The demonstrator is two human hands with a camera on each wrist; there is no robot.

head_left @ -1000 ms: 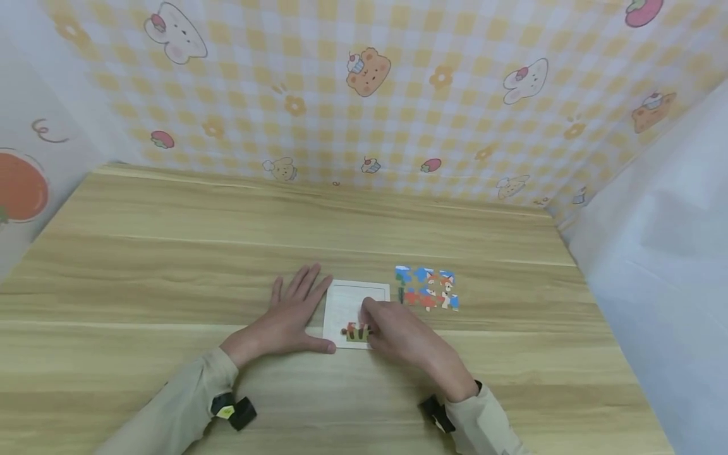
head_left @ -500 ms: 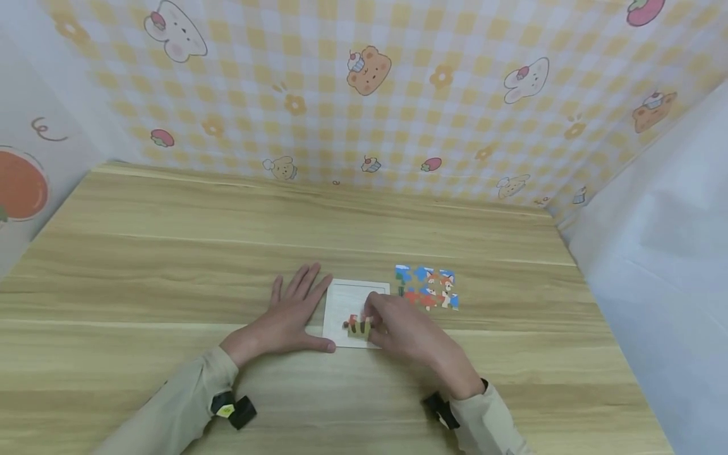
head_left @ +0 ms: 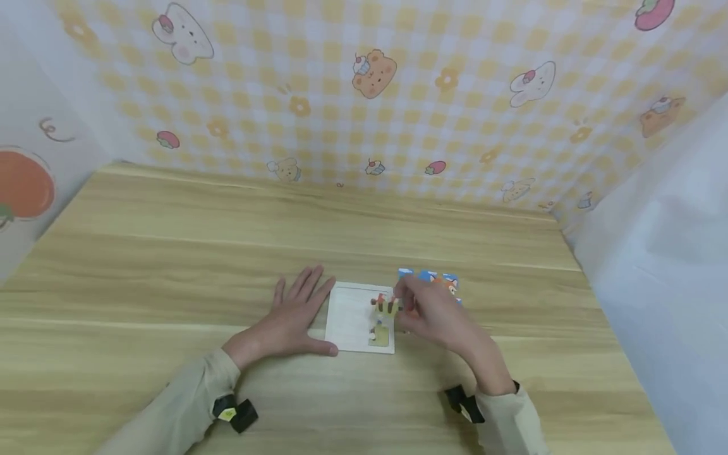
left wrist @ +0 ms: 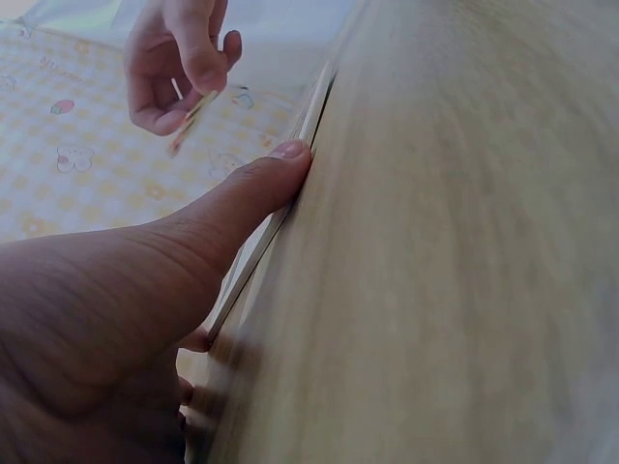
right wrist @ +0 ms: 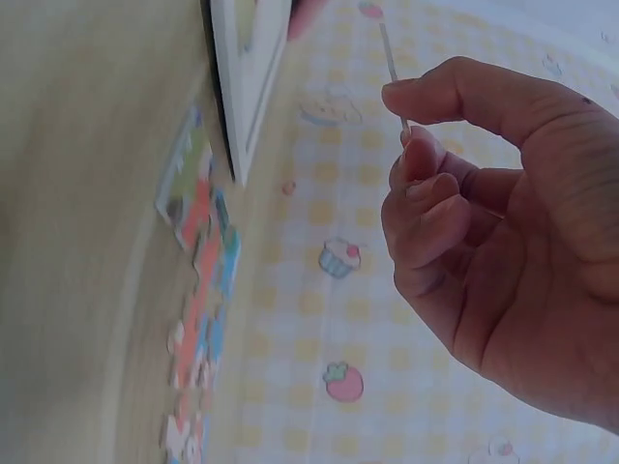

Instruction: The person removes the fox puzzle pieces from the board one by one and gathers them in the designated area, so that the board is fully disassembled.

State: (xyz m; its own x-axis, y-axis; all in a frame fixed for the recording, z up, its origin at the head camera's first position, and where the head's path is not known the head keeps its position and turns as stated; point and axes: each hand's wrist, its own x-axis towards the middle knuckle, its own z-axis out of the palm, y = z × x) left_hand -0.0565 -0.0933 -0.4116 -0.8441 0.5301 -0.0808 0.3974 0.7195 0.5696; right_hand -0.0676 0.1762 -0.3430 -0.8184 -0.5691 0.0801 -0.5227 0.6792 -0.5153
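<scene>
A jigsaw puzzle piece (head_left: 384,307), green with dark stripes and red bits, is pinched between the thumb and forefinger of my right hand (head_left: 446,313). It hovers over the right side of a shallow white puzzle tray (head_left: 348,319). In the right wrist view the held piece (right wrist: 390,53) shows edge-on, apart from the tray. Another greenish piece (head_left: 380,337) lies in the tray's lower right corner. My left hand (head_left: 284,325) lies at the tray's left side, fingers spread; in the left wrist view its thumb (left wrist: 256,188) touches the tray's edge.
Several loose puzzle pieces (head_left: 450,282) with blue and orange fox artwork lie right of the tray, partly hidden by my right hand. All of this is on a wooden table (head_left: 227,208). A yellow checked cloth (head_left: 318,139) hangs behind it.
My right hand has risen and moved right with the striped piece, away from the tray's bottom edge. The piece in the lower right corner now shows. The left hand keeps its place.
</scene>
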